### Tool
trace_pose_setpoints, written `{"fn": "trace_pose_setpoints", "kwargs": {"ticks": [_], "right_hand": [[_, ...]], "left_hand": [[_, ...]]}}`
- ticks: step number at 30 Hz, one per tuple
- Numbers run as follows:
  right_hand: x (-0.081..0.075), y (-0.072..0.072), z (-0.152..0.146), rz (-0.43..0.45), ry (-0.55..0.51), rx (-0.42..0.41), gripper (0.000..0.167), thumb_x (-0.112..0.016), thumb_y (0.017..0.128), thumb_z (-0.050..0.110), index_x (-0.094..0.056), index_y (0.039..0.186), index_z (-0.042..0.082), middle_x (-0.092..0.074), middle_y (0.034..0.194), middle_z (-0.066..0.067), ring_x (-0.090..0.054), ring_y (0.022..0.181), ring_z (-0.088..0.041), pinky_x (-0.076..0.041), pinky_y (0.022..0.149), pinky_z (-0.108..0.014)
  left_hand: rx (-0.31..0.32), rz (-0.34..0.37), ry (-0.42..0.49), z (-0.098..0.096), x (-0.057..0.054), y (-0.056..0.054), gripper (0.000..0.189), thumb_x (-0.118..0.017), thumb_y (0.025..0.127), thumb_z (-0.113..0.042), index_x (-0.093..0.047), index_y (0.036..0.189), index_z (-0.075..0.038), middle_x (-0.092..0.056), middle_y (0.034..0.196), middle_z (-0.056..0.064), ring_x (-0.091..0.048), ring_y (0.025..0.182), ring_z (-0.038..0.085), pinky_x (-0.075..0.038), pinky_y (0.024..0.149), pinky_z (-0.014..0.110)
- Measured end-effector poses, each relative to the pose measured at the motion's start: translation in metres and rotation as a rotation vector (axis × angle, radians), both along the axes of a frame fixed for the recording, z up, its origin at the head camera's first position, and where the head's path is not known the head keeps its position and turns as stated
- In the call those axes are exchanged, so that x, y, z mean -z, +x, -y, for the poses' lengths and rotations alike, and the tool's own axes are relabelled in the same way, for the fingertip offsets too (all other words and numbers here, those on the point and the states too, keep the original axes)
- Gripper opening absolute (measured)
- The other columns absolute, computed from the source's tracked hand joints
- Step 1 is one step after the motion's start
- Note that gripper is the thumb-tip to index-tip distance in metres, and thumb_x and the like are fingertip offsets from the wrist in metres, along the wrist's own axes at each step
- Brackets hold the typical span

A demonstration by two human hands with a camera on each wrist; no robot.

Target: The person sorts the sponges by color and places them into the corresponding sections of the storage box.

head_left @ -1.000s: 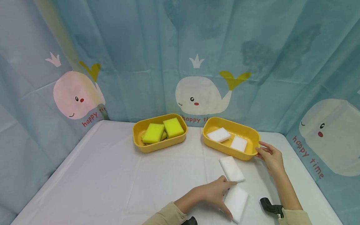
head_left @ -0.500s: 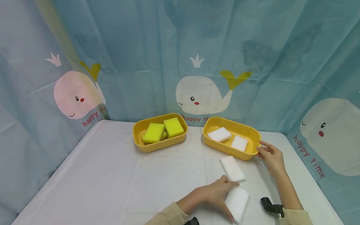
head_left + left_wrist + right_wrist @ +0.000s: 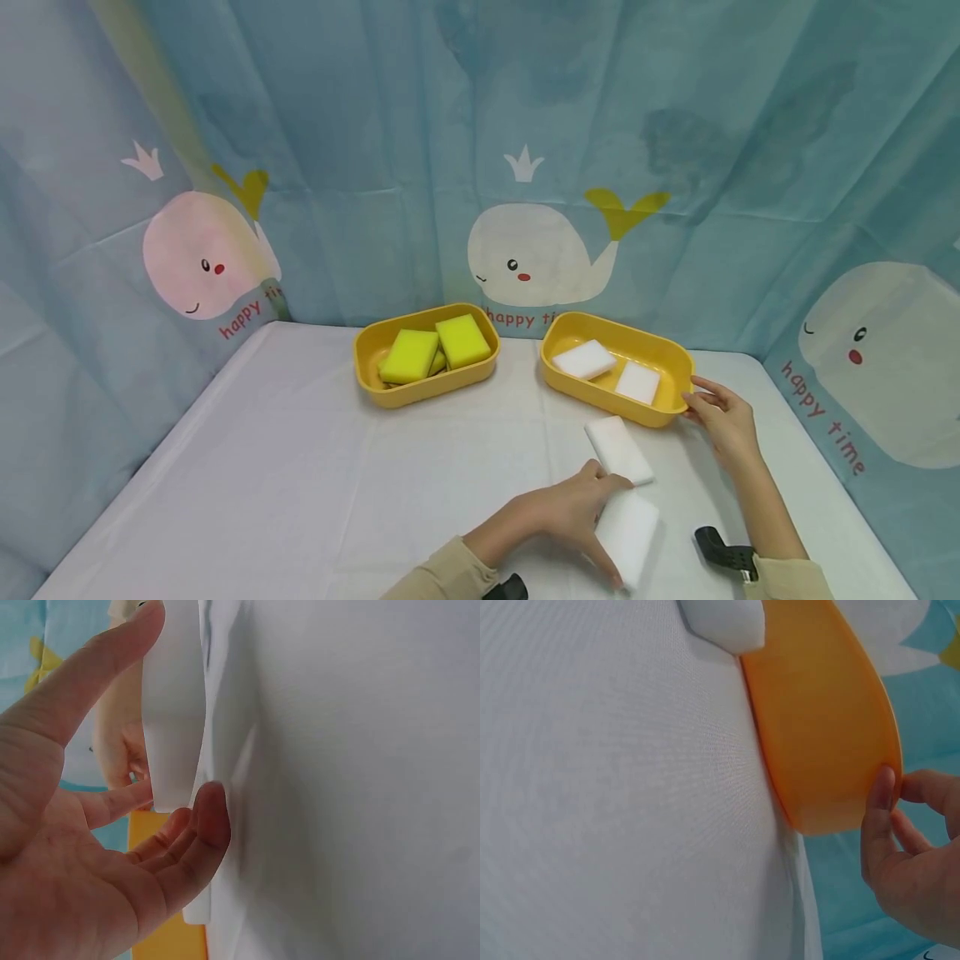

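On the table, my left hand point(image 3: 572, 512) spans a white sponge point(image 3: 630, 537), its thumb at the near end and fingers at the far end. In the left wrist view the same white sponge point(image 3: 176, 705) stands between thumb and curled fingers. Just beyond lies a second white sponge point(image 3: 619, 450), before a yellow tray point(image 3: 573, 387) that has two white sponges point(image 3: 583, 360) inside. My right hand point(image 3: 726, 425) pinches the right end of that tray at its rim; the right wrist view shows thumb and finger on either side of the orange-looking wall point(image 3: 825, 727).
To the left stands another yellow tray point(image 3: 427, 390) with several yellow-green sponges point(image 3: 411, 356). A white cloth point(image 3: 262, 467) covers the table. A blue curtain point(image 3: 375, 167) with printed whales hangs behind and along both sides.
My left hand and the white sponge in it have shifted slightly away from me, toward the trays. The right hand keeps its place on the tray rim.
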State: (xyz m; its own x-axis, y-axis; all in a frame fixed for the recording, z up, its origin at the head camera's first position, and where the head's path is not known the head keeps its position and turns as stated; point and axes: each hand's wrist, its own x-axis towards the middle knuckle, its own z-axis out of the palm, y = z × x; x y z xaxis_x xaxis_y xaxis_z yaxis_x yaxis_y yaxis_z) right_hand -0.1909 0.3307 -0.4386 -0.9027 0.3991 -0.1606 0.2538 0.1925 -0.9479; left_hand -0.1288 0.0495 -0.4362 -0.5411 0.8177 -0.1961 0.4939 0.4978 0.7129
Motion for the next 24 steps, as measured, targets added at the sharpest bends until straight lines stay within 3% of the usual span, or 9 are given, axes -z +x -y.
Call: {"fn": "trace_pose_setpoints", "kwargs": {"ticks": [8, 19, 24], "right_hand": [[0.001, 0.0, -0.001, 0.009, -0.002, 0.007, 0.061, -0.067, 0.105, 0.015, -0.043, 0.158, -0.002, -0.06, 0.095, 0.01, -0.063, 0.073, -0.001, -0.06, 0.075, -0.016], [0.002, -0.001, -0.001, 0.002, 0.008, 0.007, 0.06, -0.066, 0.105, 0.015, -0.043, 0.158, -0.003, -0.06, 0.097, 0.01, -0.063, 0.074, 0.0, -0.06, 0.074, -0.015], [0.001, -0.001, -0.001, 0.001, 0.008, 0.003, 0.059, -0.065, 0.105, 0.014, -0.043, 0.158, -0.003, -0.059, 0.095, 0.012, -0.063, 0.075, -0.001, -0.06, 0.075, -0.016]], "left_hand": [[-0.008, 0.008, 0.0, 0.004, -0.01, 0.0, 0.105, -0.099, 0.076, -0.029, -0.039, 0.161, -0.017, -0.039, 0.117, -0.004, -0.044, 0.09, 0.0, -0.045, 0.078, 0.013], [-0.02, 0.015, 0.029, 0.006, -0.014, -0.002, 0.106, -0.099, 0.076, -0.028, -0.037, 0.162, -0.018, -0.043, 0.128, -0.001, -0.042, 0.101, -0.001, -0.044, 0.086, 0.013], [-0.034, 0.022, 0.035, 0.005, -0.016, -0.002, 0.105, -0.098, 0.077, -0.027, -0.037, 0.162, -0.02, -0.043, 0.128, -0.003, -0.043, 0.098, -0.001, -0.045, 0.084, 0.014]]}}
